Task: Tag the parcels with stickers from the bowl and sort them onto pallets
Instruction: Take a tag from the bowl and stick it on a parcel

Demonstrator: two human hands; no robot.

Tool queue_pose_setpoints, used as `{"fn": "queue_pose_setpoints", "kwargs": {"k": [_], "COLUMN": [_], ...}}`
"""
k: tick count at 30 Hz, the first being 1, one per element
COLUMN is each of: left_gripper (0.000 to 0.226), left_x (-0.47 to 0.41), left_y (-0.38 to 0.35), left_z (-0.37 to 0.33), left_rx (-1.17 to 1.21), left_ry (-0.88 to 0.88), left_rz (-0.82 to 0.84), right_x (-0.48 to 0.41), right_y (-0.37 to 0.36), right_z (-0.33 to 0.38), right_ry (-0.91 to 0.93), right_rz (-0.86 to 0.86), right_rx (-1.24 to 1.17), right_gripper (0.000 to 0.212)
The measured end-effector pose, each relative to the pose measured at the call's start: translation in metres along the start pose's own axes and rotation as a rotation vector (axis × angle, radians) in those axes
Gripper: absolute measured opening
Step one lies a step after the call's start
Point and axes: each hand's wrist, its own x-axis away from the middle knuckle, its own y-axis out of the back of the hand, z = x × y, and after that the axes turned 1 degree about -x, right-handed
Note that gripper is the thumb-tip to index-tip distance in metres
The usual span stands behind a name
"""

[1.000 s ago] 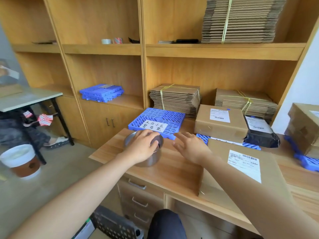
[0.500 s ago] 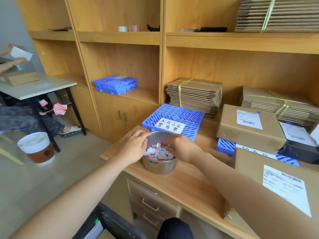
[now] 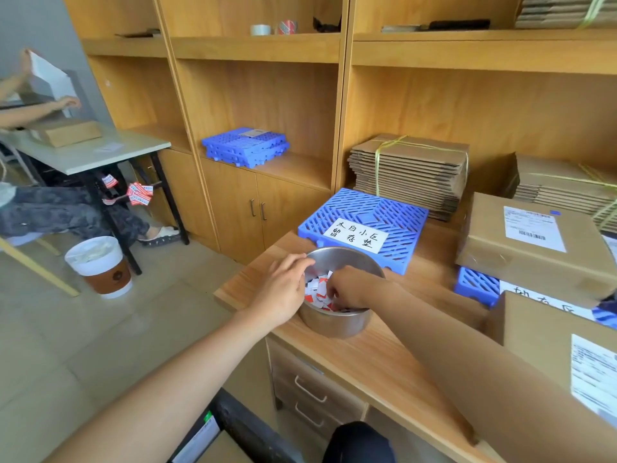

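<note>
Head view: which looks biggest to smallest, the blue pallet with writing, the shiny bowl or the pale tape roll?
1. Blue plastic slatted pallet with the handwritten sign.
2. Round steel bowl, though it sits nearer.
3. Pale tape roll on the far shelf, tiny partly from distance.

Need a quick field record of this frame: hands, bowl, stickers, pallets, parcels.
left hand: holds the left rim of the round stainless steel bowl
right hand: fingers down inside the bowl among the red and white paper stickers; a pinch cannot be seen
bowl position: on the wooden desk, just in front of the blue plastic grid pallet
pallet label: handwritten white label; no parcel on this pallet
parcels: brown cardboard parcel lies on a second blue pallet; larger cardboard parcel nearest the camera
</note>
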Motion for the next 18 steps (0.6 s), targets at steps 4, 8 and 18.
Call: {"fn": "queue_pose_setpoints", "kwargs": {"k": [4, 8, 18], "left_gripper": [0.042, 0.043, 0.042], "left_x": [0.001, 0.002, 0.005], "left_y": [0.0, 0.003, 0.006], "left_z": [-0.001, -0.003, -0.008], "left_rx": [0.011, 0.03, 0.021], "left_ry": [-0.002, 0.008, 0.01], "left_rz": [-0.006, 0.005, 0.012], "right_x": [-0.003, 0.001, 0.022], "right_y": [-0.002, 0.006, 0.019], "right_z": [-0.003, -0.005, -0.033], "right_ry": [0.012, -0.025, -0.017], "right_rz": [-0.035, -0.089, -0.022], "right_rx": [0.005, -0.064, -1.125], "right_gripper": [0.017, 0.028, 0.014]}}
